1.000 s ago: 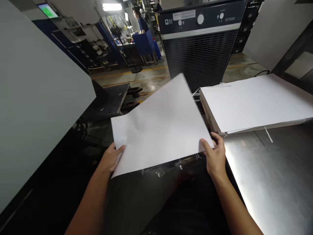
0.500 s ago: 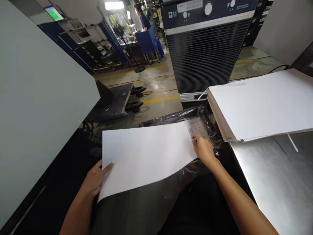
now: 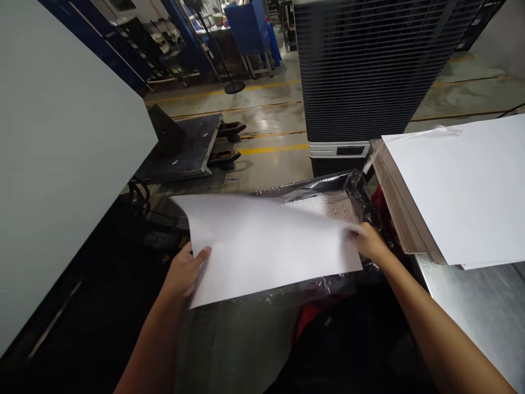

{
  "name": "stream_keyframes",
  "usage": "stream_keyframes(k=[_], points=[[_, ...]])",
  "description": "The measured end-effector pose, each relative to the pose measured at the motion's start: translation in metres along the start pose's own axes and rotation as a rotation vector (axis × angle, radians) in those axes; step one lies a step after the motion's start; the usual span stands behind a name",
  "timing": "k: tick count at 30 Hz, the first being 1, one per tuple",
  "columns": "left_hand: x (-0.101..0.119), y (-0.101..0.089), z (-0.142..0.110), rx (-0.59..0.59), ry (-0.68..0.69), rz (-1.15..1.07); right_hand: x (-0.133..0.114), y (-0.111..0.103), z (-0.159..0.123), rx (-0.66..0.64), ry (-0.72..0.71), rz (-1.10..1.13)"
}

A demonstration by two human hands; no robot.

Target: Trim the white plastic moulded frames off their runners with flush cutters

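A large white sheet of paper bows between my hands, its far edge curling over. My left hand pinches its near left edge, and my right hand holds its right corner. Behind the sheet lies a shiny dark plastic wrap with a printed paper label under it, partly hidden by the sheet. To the right of my right hand, a thick stack of white sheets rests on a steel table.
A tall black-grilled air cooler stands behind the wrap. A pale grey machine panel fills the left side. Further off, a pallet jack sits on the yellow-lined floor, with a blue bin beyond.
The sheet has lifted off the wrap and now bows upward. My right hand has moved from beside the label to the sheet's corner. The view has tilted further down.
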State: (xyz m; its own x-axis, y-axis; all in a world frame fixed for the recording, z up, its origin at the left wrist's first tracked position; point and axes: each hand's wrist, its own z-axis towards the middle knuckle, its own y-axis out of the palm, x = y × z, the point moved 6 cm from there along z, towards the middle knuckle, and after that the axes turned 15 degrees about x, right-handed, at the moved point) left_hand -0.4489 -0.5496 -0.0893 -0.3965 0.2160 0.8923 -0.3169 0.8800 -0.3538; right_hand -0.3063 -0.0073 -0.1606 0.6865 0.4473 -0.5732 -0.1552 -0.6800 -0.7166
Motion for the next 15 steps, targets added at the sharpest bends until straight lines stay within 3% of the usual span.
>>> stream_keyframes(k=[6, 15], points=[[-0.006, 0.021, 0.008, 0.051, 0.101, 0.100, -0.002, 0.016, 0.015, -0.019, 0.112, 0.074], [-0.014, 0.039, 0.017, -0.006, 0.177, 0.246, -0.013, 0.010, 0.032, 0.090, 0.054, -0.080]])
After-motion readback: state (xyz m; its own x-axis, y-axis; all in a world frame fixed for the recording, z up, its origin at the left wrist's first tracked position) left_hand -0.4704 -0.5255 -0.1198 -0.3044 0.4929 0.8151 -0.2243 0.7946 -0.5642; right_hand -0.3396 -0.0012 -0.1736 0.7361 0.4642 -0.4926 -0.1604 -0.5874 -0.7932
